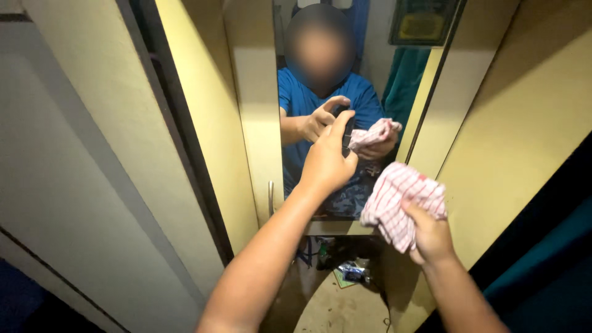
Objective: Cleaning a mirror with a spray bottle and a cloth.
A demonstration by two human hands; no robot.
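A wardrobe mirror [364, 74] stands far and centre, with a door handle [270, 197] just left of its lower edge. The left hand [327, 161] is raised before the mirror, holding a small bottle [348, 132]. Right of it and nearer, the right hand [430, 235] grips a cloth [398, 200]. Clutter [353, 271] lies on the floor below.

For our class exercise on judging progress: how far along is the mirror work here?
Done: nothing shows as wiped; no streaks or wet patches are visible on the mirror. In hand: the left hand holds a small dark bottle up to the glass; the right hand grips a bunched red-checked cloth. Left: the cloth is off the glass.
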